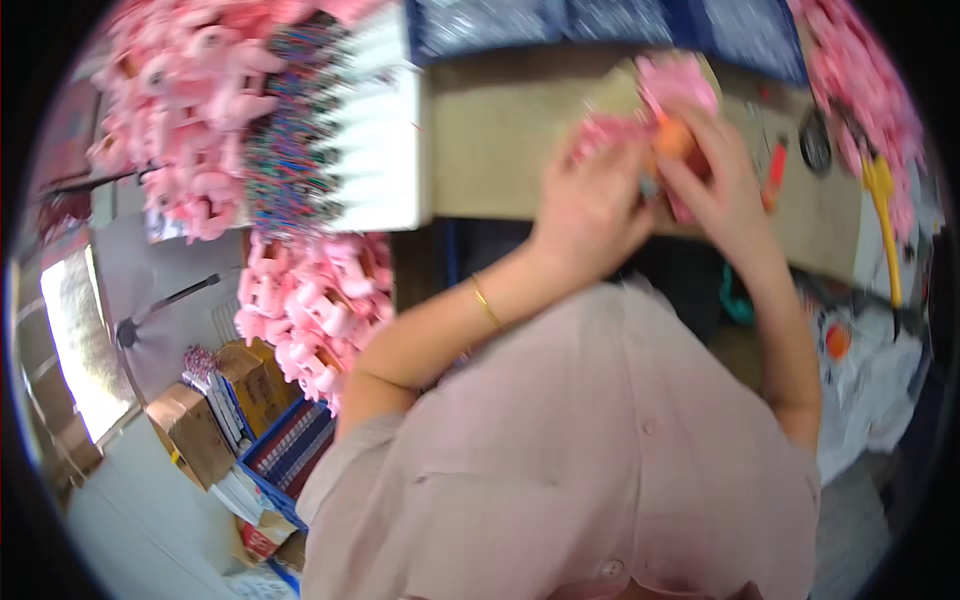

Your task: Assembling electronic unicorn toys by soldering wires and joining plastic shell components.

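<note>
My left hand (590, 205) and my right hand (715, 180) meet over the brown tabletop (490, 140), both closed around a small pink soft toy (680, 85) with an orange part (675, 138) between the fingers. A thin gold bangle (486, 302) circles my left wrist. The picture is blurred, so finer detail of the toy is not visible.
Heaps of pink soft toys lie at the upper left (190, 110), below the table's left end (315, 300) and at the upper right (865, 90). A white box of many-coloured items (340, 130) stands left. A yellow-handled tool (882, 205), an orange-handled tool (775, 172) and cardboard boxes (195, 430) are around.
</note>
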Tool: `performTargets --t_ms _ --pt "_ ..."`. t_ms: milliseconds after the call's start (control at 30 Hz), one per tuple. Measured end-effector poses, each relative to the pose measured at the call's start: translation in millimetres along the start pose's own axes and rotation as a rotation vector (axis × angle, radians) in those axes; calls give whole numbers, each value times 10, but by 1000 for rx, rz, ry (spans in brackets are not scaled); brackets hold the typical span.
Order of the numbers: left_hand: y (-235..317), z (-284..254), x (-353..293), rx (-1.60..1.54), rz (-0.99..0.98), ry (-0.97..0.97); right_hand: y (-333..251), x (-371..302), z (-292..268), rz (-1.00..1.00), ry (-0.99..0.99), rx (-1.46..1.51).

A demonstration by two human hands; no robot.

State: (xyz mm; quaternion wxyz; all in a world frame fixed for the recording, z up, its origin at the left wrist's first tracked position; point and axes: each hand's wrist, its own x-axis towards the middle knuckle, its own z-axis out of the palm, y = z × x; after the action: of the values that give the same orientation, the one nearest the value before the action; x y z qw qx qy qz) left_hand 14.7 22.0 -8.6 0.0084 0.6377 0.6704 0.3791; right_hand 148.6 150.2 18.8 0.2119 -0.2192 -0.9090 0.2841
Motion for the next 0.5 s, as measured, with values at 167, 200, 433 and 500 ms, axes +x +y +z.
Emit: performTargets --t_ms 167,200,433,500 --pt "-4 -292 -84 -64 -43 -30 -42 -22 27 88 -10 13" --pt "-36 -446 -75 -201 -100 -126 -28 -43 39 96 -9 -10" --pt "517 -1443 268 -462 257 -467 -138 44 -9 136 -25 53" --pt "312 -1373 236 -373 229 -399 -135 39 2 156 31 105"
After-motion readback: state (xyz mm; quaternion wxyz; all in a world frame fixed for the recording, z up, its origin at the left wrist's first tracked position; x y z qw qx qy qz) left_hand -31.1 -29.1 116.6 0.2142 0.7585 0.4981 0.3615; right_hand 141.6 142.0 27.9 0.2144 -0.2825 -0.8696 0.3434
